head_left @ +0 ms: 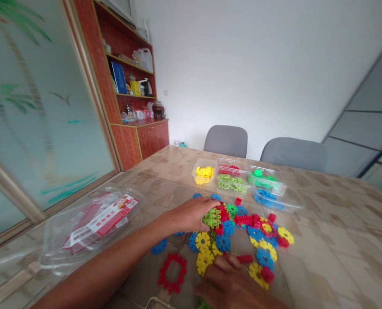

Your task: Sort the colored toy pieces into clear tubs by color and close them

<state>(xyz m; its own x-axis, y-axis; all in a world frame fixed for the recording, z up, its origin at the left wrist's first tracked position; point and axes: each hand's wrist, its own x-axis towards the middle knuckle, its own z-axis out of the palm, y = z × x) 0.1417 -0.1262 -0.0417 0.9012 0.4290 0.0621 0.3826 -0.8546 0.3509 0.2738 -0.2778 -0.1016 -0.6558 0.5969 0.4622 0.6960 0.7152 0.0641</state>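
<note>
The left hand [191, 213] is closed on a light green toothed piece [212, 219], gripped between thumb and fingers above the middle of the table [332, 231]. The piece is rigid, plastic-looking and blocky, with square teeth along its edges; a red toothed part [223, 212] adjoins it on the right. The right hand [227, 279] is low in the view, fingers curled downward over the near edge of the pile. It is blurred, and whether it grasps anything cannot be told.

Around both hands lie flat, round, slotted discs with a center hole, including a yellow disc [205, 262] and a blue disc [223, 243]. A red toothed frame [172, 273] with an open center lies flat between the left forearm and the right hand. A short red bar [245, 259] lies just beyond the right knuckles.

Beyond the pile, clear, smooth-walled containers [293, 203] hold parts sorted by color: yellow, red, light green, green and blue. Left of the forearm lies glossy transparent packaging [55, 234] with a red-and-white label [105, 216].

The left hand screens part of the pile; the right hand hides the surface beneath it. Gray chairs [226, 140] stand at the far table edge.
</note>
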